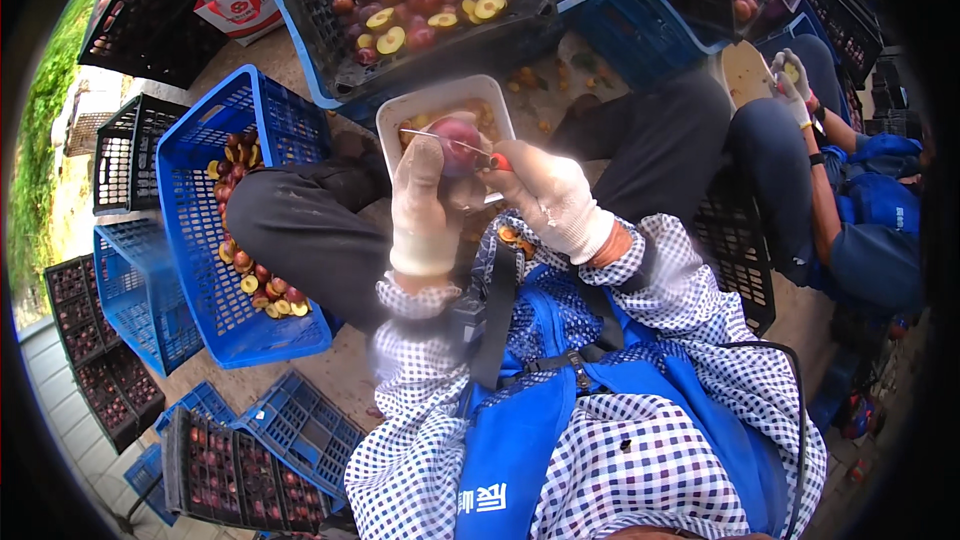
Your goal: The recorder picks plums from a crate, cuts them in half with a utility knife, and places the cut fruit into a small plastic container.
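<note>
In white-gloved fingers, my left hand (422,202) grips a dark red plum (458,143). My right hand (550,192), gloved as well, is closed on the red handle of a small knife (498,162). Its thin blade lies across the plum and reaches toward my left thumb; I cannot tell how deep it cuts. Both hands are over the near part of a white plastic tub (442,92), which has brownish-orange bits in it. The undersides of the fingers are hidden.
Ahead stands a black crate (545,15) of whole and halved plums. A blue basket (313,335) on the left holds plum halves. More blue crates (140,270) and black plum crates (85,320) lie further left. A co-worker (870,190) sits at right, wearing gloves.
</note>
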A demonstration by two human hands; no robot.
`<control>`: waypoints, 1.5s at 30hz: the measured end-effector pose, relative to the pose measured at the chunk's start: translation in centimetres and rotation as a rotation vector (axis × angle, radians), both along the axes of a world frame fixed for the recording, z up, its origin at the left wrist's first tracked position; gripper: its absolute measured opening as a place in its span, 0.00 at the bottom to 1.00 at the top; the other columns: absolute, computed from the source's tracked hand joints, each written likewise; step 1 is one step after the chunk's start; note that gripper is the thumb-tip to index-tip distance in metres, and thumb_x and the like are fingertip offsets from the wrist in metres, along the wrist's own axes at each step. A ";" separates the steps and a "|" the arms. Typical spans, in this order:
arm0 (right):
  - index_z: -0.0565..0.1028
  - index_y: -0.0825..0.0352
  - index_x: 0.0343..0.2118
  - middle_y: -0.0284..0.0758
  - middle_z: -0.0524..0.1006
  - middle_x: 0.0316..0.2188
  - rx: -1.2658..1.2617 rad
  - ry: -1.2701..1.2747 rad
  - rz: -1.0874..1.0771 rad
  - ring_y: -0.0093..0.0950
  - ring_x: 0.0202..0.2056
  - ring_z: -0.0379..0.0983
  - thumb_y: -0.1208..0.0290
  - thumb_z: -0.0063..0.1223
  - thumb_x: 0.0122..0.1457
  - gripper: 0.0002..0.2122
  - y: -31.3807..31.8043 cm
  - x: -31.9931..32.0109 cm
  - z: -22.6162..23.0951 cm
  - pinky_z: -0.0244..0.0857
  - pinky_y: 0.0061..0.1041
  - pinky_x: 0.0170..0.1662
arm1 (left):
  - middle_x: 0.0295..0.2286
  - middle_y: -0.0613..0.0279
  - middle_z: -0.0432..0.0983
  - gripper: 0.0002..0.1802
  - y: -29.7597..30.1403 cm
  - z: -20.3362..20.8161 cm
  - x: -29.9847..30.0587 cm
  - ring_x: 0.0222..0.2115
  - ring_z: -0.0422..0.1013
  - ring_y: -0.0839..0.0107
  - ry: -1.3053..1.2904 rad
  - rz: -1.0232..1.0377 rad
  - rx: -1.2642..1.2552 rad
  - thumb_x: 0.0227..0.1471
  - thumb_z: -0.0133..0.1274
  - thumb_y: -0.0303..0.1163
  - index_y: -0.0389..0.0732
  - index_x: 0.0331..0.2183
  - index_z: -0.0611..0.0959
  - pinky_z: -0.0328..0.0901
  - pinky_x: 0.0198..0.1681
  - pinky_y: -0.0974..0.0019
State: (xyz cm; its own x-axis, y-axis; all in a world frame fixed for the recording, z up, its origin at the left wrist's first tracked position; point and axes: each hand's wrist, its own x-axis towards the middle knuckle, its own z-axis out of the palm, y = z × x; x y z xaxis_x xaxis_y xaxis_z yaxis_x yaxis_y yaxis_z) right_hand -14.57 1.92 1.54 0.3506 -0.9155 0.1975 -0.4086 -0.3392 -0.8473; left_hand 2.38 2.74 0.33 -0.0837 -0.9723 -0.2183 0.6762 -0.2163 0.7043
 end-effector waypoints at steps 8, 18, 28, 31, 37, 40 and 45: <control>0.74 0.68 0.39 0.45 0.78 0.29 0.130 -0.244 0.010 0.41 0.30 0.78 0.70 0.55 0.64 0.07 -0.4 1.5 -0.2 0.70 0.32 0.35 | 0.45 0.59 0.76 0.40 -0.3 -0.9 -0.3 0.46 0.71 0.70 -0.065 0.221 -0.146 0.53 0.59 0.59 0.34 0.52 0.74 0.63 0.54 0.65; 0.73 0.72 0.46 0.40 0.77 0.38 0.183 -0.451 0.163 0.27 0.39 0.74 0.69 0.50 0.67 0.12 -2.4 0.6 -0.2 0.66 0.27 0.45 | 0.44 0.58 0.76 0.39 -1.0 1.5 -1.2 0.48 0.70 0.68 -0.060 0.132 -0.210 0.49 0.66 0.47 0.32 0.54 0.71 0.60 0.58 0.64; 0.72 0.72 0.44 0.43 0.75 0.38 0.162 -0.282 0.360 0.35 0.32 0.75 0.73 0.61 0.53 0.16 -4.0 -2.2 0.6 0.70 0.29 0.35 | 0.48 0.54 0.74 0.53 -1.4 2.9 0.4 0.51 0.71 0.64 -0.103 -0.039 -0.163 0.39 0.72 0.55 0.32 0.57 0.68 0.62 0.59 0.61; 0.73 0.72 0.44 0.41 0.76 0.38 0.426 -0.465 0.270 0.29 0.33 0.74 0.71 0.53 0.63 0.11 -2.4 -1.0 1.0 0.68 0.26 0.38 | 0.47 0.57 0.75 0.47 -0.8 2.2 -1.1 0.49 0.71 0.65 0.078 0.013 -0.150 0.43 0.69 0.53 0.32 0.55 0.71 0.62 0.58 0.62; 0.74 0.67 0.40 0.42 0.74 0.36 -0.462 0.074 0.571 0.42 0.30 0.76 0.72 0.73 0.35 0.25 -6.9 -4.7 -0.2 0.72 0.34 0.28 | 0.41 0.56 0.77 0.30 -2.7 7.3 3.7 0.40 0.75 0.69 -0.787 -0.304 -0.111 0.35 0.64 0.23 0.31 0.46 0.79 0.69 0.49 0.67; 0.75 0.67 0.40 0.41 0.74 0.36 -0.478 0.077 0.587 0.40 0.29 0.76 0.72 0.73 0.36 0.25 -7.0 -4.0 -0.2 0.72 0.33 0.29 | 0.40 0.57 0.76 0.31 -2.0 6.0 4.0 0.40 0.75 0.68 -0.386 -0.235 0.034 0.35 0.62 0.20 0.31 0.47 0.78 0.70 0.48 0.67; 0.76 0.67 0.39 0.40 0.74 0.36 -0.477 0.103 0.601 0.39 0.29 0.76 0.72 0.72 0.37 0.23 -7.4 -4.3 0.3 0.71 0.33 0.28 | 0.39 0.58 0.76 0.29 -2.5 6.4 4.7 0.40 0.75 0.69 -0.406 -0.281 0.059 0.34 0.64 0.20 0.34 0.44 0.79 0.71 0.46 0.67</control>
